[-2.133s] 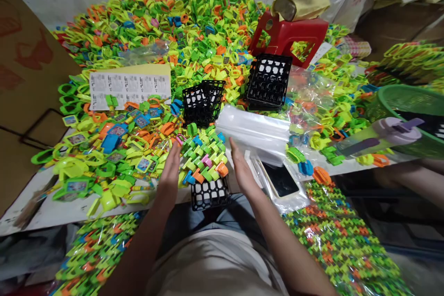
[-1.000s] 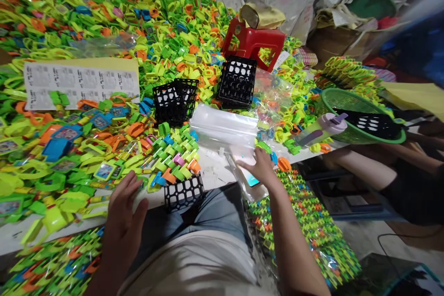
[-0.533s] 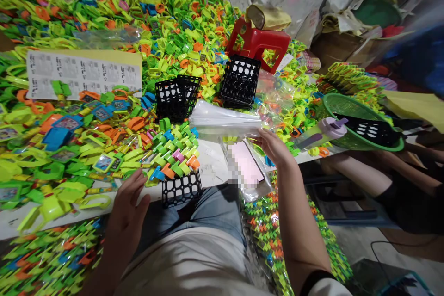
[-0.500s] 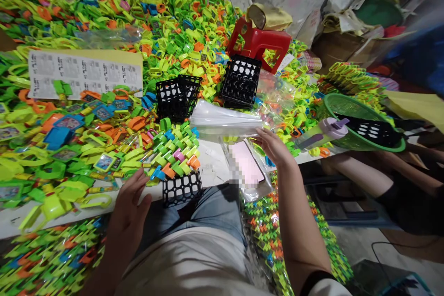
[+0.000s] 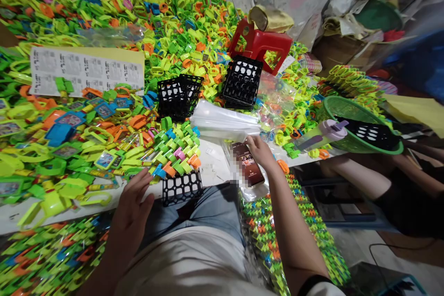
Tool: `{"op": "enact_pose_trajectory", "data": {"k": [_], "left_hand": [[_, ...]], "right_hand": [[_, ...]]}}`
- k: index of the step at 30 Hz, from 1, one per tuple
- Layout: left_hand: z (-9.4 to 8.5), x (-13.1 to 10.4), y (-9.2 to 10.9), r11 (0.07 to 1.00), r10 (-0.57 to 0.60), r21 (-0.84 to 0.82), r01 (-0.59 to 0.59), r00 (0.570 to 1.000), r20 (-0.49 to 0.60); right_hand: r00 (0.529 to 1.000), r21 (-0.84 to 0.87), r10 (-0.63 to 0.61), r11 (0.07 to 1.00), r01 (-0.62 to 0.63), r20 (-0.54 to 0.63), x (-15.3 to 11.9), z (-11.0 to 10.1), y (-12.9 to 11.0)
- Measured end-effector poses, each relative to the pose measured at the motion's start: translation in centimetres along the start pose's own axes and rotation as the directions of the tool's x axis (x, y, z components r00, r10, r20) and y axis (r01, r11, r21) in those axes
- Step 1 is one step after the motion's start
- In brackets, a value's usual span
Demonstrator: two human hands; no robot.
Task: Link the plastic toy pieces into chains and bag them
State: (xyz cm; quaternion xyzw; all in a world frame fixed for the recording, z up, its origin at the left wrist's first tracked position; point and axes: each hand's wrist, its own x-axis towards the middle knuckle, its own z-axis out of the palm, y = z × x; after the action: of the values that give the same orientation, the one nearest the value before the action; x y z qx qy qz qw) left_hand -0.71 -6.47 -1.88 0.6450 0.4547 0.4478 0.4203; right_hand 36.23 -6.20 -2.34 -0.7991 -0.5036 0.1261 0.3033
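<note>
My right hand (image 5: 261, 151) is over the upper right edge of a smartphone (image 5: 252, 173), fingers bent and fingertips at its top; it does not appear to grip it. The phone lies on clear plastic at the table edge, its screen showing a dark reddish picture, partly blurred out. My left hand (image 5: 137, 201) rests at the front edge with fingers apart, holding nothing. Just right of it, a black grid tray (image 5: 182, 188) juts over my lap, its back part covered by rows of green, orange and blue plastic clips (image 5: 176, 150).
Loose toy watches (image 5: 104, 111) heap across the table. Behind the phone lie clear bags (image 5: 225, 120) and stacked black trays (image 5: 242, 82). A red stool (image 5: 262, 41) stands behind; right are a bottle (image 5: 324, 134), a green basket (image 5: 364, 145) and another person's arm (image 5: 360, 175).
My right hand has moved left and slightly down, onto the phone's top edge, its fingers more bent. The screen has turned from pale pink to a dark picture. My left hand has barely moved.
</note>
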Motion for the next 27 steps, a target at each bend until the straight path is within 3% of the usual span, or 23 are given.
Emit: {"op": "enact_pose_trajectory", "data": {"k": [6,16,27], "left_hand": [[-0.1,0.0,-0.2,1.000,0.011,0.019,-0.011,1.000,-0.023],[-0.7,-0.1,-0.7,0.998,-0.046,-0.054,0.046,0.999,-0.005],[-0.6,-0.1,-1.0,0.997,-0.056,-0.049,0.055,0.998,-0.011]], "right_hand": [[0.998,-0.176,0.053,0.983,-0.047,0.026,-0.3,0.0,-0.4],[1.000,-0.204,0.026,0.979,-0.025,0.002,-0.3,-0.1,-0.5],[0.993,-0.188,0.109,0.977,-0.099,0.047,-0.7,-0.4,-1.1]]}}
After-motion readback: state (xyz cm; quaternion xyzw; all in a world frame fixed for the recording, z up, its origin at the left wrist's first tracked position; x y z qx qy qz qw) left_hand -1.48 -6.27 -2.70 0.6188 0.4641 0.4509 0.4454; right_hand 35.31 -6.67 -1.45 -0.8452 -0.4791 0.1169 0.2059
